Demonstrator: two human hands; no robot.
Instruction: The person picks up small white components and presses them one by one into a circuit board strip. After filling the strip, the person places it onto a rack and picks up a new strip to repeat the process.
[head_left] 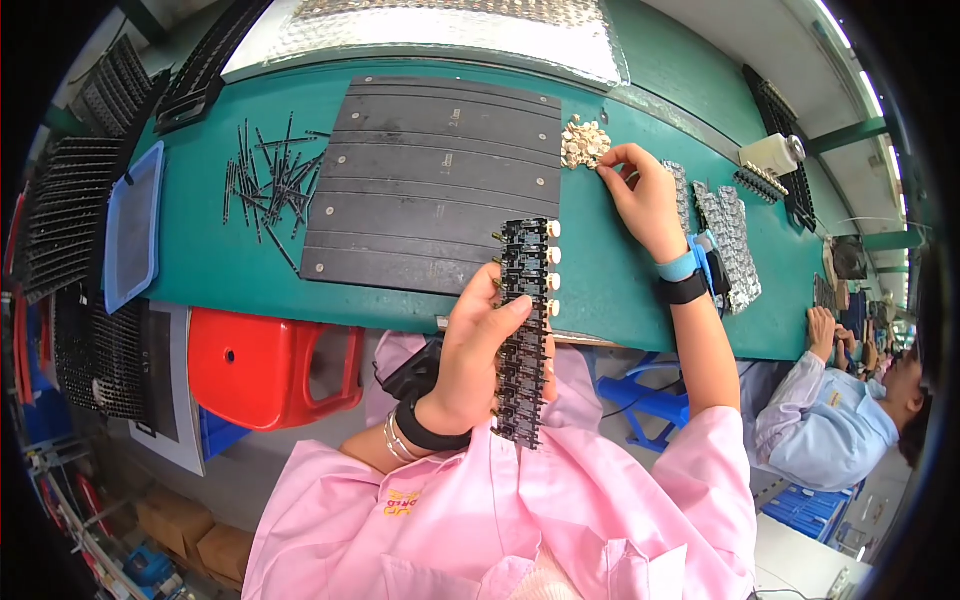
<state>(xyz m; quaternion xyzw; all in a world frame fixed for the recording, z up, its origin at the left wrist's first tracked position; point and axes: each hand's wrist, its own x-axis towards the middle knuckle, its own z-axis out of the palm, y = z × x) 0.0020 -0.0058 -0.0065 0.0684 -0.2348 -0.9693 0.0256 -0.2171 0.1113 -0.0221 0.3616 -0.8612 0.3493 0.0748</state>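
Note:
My left hand (pixel 468 345) is closed around a long black circuit board panel (pixel 524 375), held upright in front of my chest, with the thumb across its face. Several small cream round parts (pixel 554 257) stick out along the upper right edge of the panel. To the right, my right hand (pixel 647 202) reaches over the green table, thumb and fingers pinched together at the edge of a pile of cream round parts (pixel 584 143). Whatever sits between those fingertips is too small to make out.
A dark metal plate (pixel 420 180) lies mid-table, with loose black strips (pixel 268 180) and a blue tray (pixel 134 228) to its left. Silvery packs (pixel 733 245) lie right of my right hand. A red stool (pixel 265 368) stands below; a co-worker (pixel 830 420) sits at right.

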